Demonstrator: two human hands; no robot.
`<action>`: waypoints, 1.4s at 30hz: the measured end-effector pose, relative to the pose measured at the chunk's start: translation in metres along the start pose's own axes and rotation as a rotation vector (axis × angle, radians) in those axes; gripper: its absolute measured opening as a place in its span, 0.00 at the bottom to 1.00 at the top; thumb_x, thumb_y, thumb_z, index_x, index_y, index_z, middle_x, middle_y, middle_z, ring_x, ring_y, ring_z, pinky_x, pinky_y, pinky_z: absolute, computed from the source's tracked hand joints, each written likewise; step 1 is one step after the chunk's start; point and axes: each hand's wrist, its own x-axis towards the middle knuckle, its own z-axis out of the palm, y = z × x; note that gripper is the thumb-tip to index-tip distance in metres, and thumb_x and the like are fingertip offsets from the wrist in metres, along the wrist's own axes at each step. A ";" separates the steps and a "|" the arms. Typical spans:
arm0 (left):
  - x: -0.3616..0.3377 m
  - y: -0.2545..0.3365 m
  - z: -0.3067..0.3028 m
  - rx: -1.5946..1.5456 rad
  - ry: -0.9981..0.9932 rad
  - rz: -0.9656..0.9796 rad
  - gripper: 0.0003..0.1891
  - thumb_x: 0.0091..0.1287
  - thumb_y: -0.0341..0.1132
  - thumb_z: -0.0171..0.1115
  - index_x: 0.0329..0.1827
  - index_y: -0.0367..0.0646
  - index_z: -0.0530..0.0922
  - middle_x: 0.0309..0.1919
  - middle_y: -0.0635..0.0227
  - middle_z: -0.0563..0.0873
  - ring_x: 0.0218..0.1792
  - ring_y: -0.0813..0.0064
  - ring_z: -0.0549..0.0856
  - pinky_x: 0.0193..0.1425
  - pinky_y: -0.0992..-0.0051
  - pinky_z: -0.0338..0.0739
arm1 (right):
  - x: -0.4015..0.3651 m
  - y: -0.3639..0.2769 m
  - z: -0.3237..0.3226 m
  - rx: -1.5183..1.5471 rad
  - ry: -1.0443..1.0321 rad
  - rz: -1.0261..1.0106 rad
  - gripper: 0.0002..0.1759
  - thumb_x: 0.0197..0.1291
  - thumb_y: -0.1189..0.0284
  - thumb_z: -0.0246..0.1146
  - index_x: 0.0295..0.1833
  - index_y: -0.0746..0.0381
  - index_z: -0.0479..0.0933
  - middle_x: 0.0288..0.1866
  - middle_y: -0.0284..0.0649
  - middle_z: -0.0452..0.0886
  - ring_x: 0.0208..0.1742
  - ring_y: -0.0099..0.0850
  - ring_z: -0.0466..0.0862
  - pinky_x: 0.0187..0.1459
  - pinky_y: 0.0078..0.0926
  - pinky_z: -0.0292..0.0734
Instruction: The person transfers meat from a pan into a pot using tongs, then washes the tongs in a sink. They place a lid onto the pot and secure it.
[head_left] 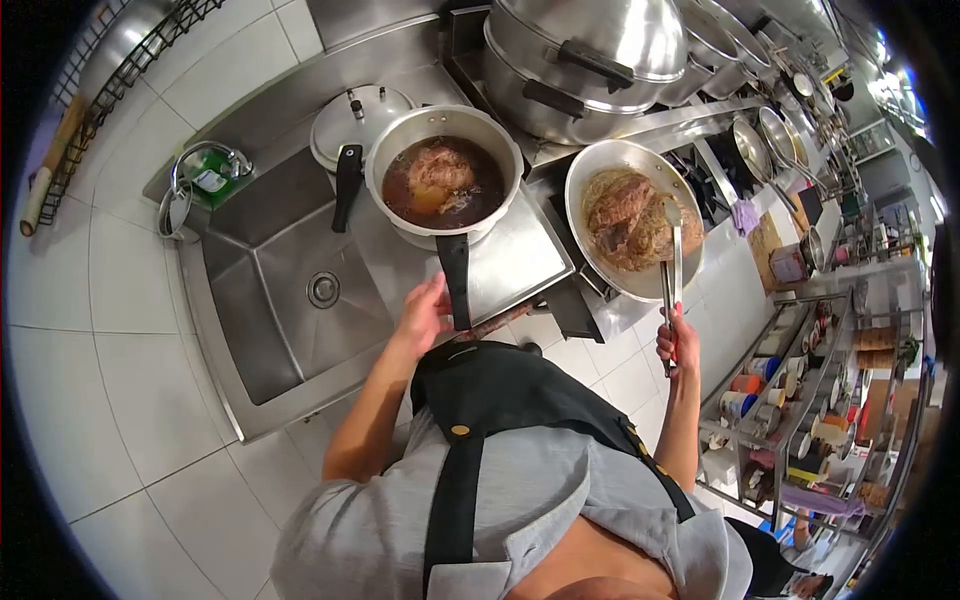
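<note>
- Tongs are gripped in the closed right hand, tips at the meat in the right pan.
- The left hand is held partly open beside the pot handle.

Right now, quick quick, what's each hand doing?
Left hand: open and empty, right by the pot's black handle; can't tell if it touches.
Right hand: closed, holding the tongs over the pan.
</note>
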 end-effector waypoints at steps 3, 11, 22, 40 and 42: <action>-0.020 0.013 -0.026 0.081 0.037 -0.008 0.29 0.69 0.58 0.53 0.56 0.38 0.70 0.34 0.57 0.83 0.30 0.67 0.83 0.34 0.64 0.81 | -0.034 -0.024 0.029 -0.040 -0.010 -0.021 0.19 0.67 0.60 0.59 0.53 0.64 0.70 0.18 0.27 0.63 0.12 0.15 0.61 0.11 0.13 0.53; -0.048 0.006 -0.071 0.198 0.075 -0.047 0.25 0.71 0.52 0.54 0.56 0.37 0.71 0.36 0.57 0.84 0.30 0.73 0.83 0.32 0.71 0.81 | -0.124 -0.055 0.138 -0.016 -0.211 -0.001 0.24 0.68 0.61 0.55 0.59 0.70 0.68 0.19 0.30 0.64 0.10 0.15 0.61 0.09 0.14 0.55; -0.062 0.026 -0.100 0.260 -0.023 -0.048 0.22 0.72 0.49 0.54 0.56 0.38 0.72 0.35 0.60 0.84 0.29 0.78 0.82 0.29 0.79 0.78 | -0.089 0.002 0.288 0.226 -0.576 0.310 0.25 0.69 0.56 0.53 0.60 0.67 0.68 0.23 0.30 0.65 0.11 0.13 0.59 0.11 0.11 0.56; 0.030 0.174 -0.019 1.145 0.083 1.191 0.24 0.52 0.35 0.74 0.53 0.43 0.79 0.40 0.63 0.83 0.44 0.60 0.78 0.53 0.66 0.73 | -0.042 0.043 0.358 0.797 -0.466 0.546 0.27 0.67 0.51 0.56 0.49 0.68 0.73 0.19 0.27 0.62 0.13 0.15 0.63 0.12 0.12 0.59; 0.057 0.184 -0.009 1.180 0.040 1.185 0.25 0.51 0.36 0.74 0.53 0.44 0.79 0.42 0.64 0.84 0.45 0.59 0.78 0.54 0.64 0.73 | -0.038 0.041 0.359 0.830 -0.449 0.559 0.28 0.67 0.51 0.56 0.49 0.69 0.73 0.19 0.28 0.63 0.14 0.15 0.64 0.12 0.12 0.60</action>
